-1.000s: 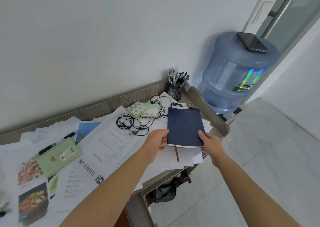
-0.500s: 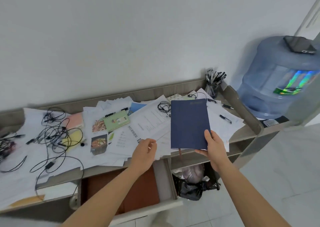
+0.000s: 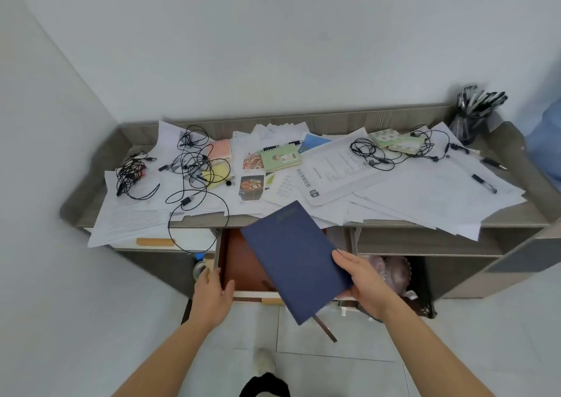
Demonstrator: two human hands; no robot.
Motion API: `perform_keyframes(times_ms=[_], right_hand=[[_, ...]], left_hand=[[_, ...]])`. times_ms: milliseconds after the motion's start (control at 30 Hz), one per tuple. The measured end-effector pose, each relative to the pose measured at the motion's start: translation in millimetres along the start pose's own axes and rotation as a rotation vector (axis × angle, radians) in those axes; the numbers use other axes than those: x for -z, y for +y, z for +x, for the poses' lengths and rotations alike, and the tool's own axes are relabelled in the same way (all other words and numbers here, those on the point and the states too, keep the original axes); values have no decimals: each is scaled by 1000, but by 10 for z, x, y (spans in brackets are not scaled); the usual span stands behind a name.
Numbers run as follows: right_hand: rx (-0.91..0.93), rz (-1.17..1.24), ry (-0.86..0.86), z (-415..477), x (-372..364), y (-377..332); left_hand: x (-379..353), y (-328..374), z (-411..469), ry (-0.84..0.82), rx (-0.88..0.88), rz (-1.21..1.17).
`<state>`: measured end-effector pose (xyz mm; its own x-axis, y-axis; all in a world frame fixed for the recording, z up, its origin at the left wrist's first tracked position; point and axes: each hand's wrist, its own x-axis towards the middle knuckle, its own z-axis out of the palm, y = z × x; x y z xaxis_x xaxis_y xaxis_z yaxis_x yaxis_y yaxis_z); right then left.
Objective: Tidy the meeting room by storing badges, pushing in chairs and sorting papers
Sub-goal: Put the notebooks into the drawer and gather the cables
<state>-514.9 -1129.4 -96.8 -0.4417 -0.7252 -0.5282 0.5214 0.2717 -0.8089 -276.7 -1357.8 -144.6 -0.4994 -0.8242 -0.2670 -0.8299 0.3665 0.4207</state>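
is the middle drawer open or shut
Open. The drawer sticks out from under the desk, its brown inside showing; the left hand holds its front corner and the right hand holds a notebook over it.

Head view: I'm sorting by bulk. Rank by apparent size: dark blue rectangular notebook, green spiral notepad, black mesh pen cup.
1. Dark blue rectangular notebook, nearest the camera.
2. Green spiral notepad and black mesh pen cup: alike, unranked.
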Motion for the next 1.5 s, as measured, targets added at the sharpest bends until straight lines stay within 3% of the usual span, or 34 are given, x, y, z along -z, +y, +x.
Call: perform_keyframes(times_ms=[100, 267, 500, 667, 867, 933, 1000, 1100, 1233, 1367, 1500], right_hand=[[-96, -119, -15, 16, 1, 162], [-156, -183, 151, 173, -61, 344], [-114, 14, 177, 647, -795, 358], [-172, -517, 113, 954, -1312, 392], [-175, -673, 288, 1111, -1511, 543], [-185, -803, 215, 1118, -1535, 599], [-195, -739, 154, 1107, -1542, 573], [-166, -701, 197, 1055, -1484, 491], [17, -844, 439, 1003, -1461, 362], [206, -866, 595, 978, -1494, 106], [328, -844, 670, 937, -1503, -257]], left_hand=[[48, 40, 67, 31, 111, -138], [-8, -67, 307, -121, 190, -305], [128, -271, 389, -243, 194, -383], [252, -400, 477, -286, 197, -484], [318, -506, 643, -362, 189, -556], [345, -504, 690, -375, 170, -560], [353, -495, 750, -387, 148, -544], [350, -494, 809, -376, 65, -436], [455, -437, 863, -118, -263, -248], [705, -192, 982, -17, -552, -220], [951, 187, 1212, 8, -716, -286]])
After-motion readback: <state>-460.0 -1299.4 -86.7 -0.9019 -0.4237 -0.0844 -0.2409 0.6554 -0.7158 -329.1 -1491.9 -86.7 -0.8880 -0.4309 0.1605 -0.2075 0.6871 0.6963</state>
